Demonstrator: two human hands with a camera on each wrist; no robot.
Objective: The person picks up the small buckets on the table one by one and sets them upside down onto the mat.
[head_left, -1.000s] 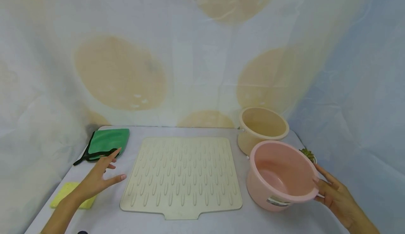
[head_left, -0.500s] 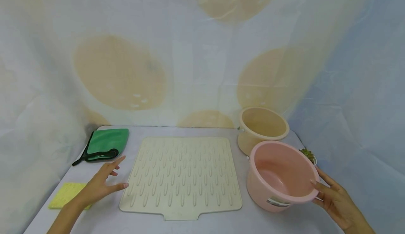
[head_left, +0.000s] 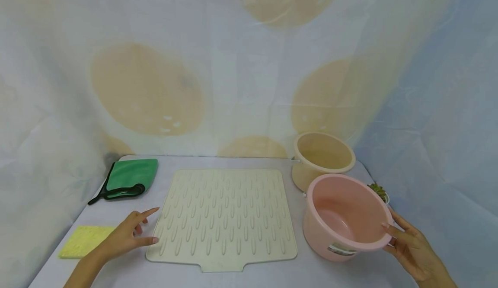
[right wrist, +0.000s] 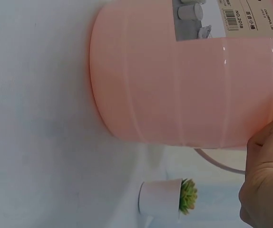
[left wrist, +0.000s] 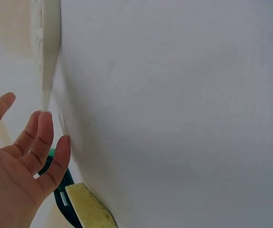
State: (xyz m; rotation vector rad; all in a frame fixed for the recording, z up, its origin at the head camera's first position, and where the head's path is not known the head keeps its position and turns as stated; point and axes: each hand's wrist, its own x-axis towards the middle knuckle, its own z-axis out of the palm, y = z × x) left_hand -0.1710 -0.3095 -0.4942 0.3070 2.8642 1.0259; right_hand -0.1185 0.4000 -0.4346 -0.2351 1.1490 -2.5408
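My right hand (head_left: 413,250) holds the rim of a pink bucket (head_left: 334,247) at its right side, thumb over the inner wall and fingers outside. The bucket stands on the table at the right; its printed label faces the front. In the right wrist view, the bucket's pink side (right wrist: 174,95) fills much of the picture. My left hand (head_left: 123,236) hovers by the left edge of a cream ribbed mat (head_left: 225,219), index finger and thumb extended and spread, nothing between them. The left wrist view has the left hand (left wrist: 29,164) with loosely bent fingers, near the mat's rim (left wrist: 52,38).
Behind the pink bucket stands a cream bucket (head_left: 301,175). A small potted succulent (head_left: 379,191) is at the right edge. On the left lie a folded green cloth (head_left: 134,175) with black trim and a yellow sponge (head_left: 79,241). Fabric walls enclose the table (head_left: 171,275).
The left hand has drawn back from beside the green cloth toward the front, down to the mat's left edge. The right hand stays at the bucket's rim with only a slight shift.
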